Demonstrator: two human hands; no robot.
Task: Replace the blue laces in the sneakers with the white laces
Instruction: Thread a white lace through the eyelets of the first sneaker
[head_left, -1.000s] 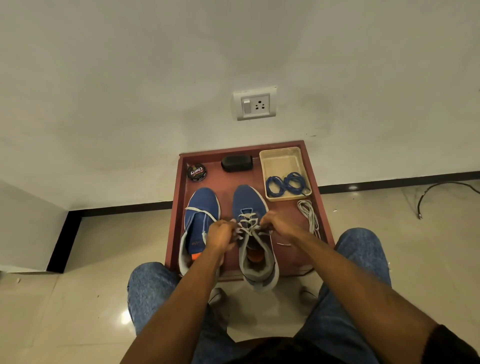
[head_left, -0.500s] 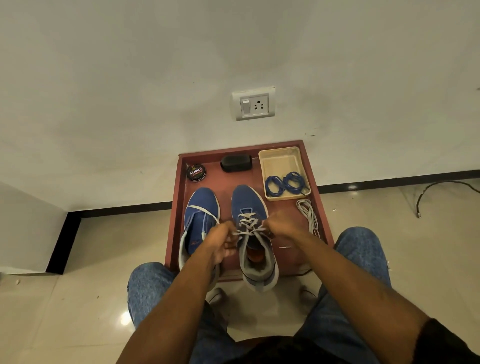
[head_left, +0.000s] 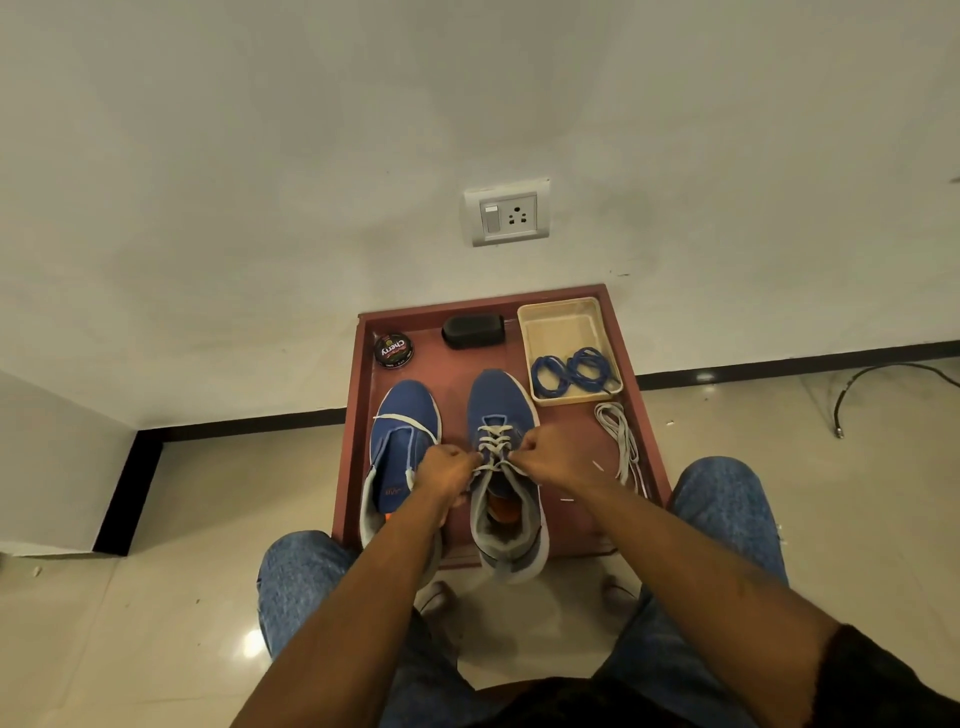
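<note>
Both grips, left hand (head_left: 448, 467) and right hand (head_left: 550, 457), pinch the white lace (head_left: 492, 441) ends just between them on the right sneaker (head_left: 501, 467); uneven tugging could probably leave one end short.

Dim warm indoor light, perhaps from overhead, bright glare spot on the floor tiles (head_left: 253, 643), wide-angle bending at edges, soft detail throughout

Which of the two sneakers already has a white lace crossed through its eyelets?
The right sneaker, between both hands. The left sneaker shows only one loose white strand across it.
</note>
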